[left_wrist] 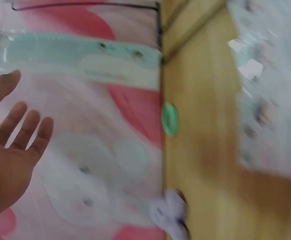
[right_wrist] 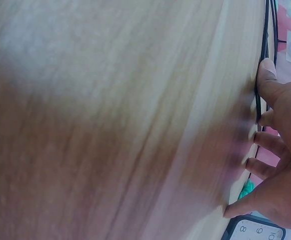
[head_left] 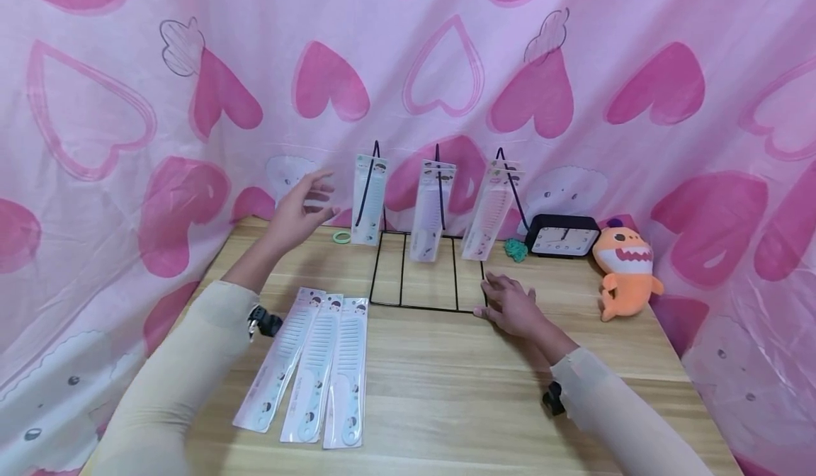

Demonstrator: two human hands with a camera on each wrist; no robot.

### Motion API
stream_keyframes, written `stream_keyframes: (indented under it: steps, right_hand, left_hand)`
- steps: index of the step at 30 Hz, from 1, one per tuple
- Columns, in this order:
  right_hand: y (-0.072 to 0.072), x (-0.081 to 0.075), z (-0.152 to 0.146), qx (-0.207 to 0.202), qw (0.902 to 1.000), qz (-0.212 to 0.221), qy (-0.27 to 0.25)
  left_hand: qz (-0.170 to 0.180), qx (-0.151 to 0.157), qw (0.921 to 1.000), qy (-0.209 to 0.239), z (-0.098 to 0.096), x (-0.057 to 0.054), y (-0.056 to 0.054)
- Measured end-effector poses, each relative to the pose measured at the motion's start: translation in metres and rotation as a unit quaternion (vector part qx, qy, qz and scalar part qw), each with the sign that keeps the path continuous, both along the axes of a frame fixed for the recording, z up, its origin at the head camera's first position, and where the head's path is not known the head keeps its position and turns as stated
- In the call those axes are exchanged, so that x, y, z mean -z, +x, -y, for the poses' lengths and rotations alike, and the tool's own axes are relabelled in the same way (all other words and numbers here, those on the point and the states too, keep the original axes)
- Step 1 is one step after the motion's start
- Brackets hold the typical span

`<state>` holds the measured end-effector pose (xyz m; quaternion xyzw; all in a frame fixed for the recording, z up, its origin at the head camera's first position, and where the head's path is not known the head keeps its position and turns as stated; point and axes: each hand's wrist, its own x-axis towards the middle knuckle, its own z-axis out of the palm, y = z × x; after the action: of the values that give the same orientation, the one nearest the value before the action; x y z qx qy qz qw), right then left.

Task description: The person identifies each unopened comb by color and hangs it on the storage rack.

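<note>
Left grip (head_left: 295,214) is empty, fingers loosely apart, sitting just left of the hanging comb pack (head_left: 373,214) near the middle of the head view; looks like they're not touching. Pack's long axis is near upright, and the left hand's clearly the closer one. Right grip (head_left: 513,307) has fingers spread, touching the wire rack (head_left: 428,308) at its right side. Three flat comb packs (head_left: 314,366) lie lower left on the tabletop (head_left: 446,391).
</note>
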<state>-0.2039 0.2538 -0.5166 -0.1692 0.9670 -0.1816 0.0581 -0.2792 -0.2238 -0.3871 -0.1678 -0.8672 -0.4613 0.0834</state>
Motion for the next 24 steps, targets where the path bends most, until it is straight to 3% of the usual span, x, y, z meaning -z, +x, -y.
stream_keyframes:
  steps: [2,4,8,10,12,15,24]
  right_hand:
    - [0.000,0.000,0.000,0.002,1.0000,0.002,0.000]
    - [0.000,0.000,-0.001,0.002,1.0000,0.003,0.003]
    - [0.001,0.000,-0.002,0.002,0.9999,0.003,0.009]
    - [0.001,0.000,-0.003,0.002,0.9999,0.001,0.011]
    - [0.001,0.000,-0.003,0.001,1.0000,0.002,0.008]
    - [0.001,0.001,-0.003,-0.001,1.0000,0.001,0.004]
    - [0.001,0.000,0.000,-0.004,1.0000,0.000,0.001]
  left_hand:
    - [0.041,0.015,0.9981,-0.044,0.015,0.010,0.008]
    - [0.089,0.042,0.9904,-0.096,0.029,0.021,0.017]
    - [0.186,0.109,0.9565,-0.197,0.048,0.045,0.038]
    - [0.215,0.125,0.9392,-0.237,0.054,0.057,0.047]
    - [0.229,0.123,0.9269,-0.271,0.057,0.066,0.054]
    - [0.234,0.106,0.9211,-0.293,0.063,0.076,0.062]
    - [0.256,0.062,0.9205,-0.289,0.071,0.089,0.074]
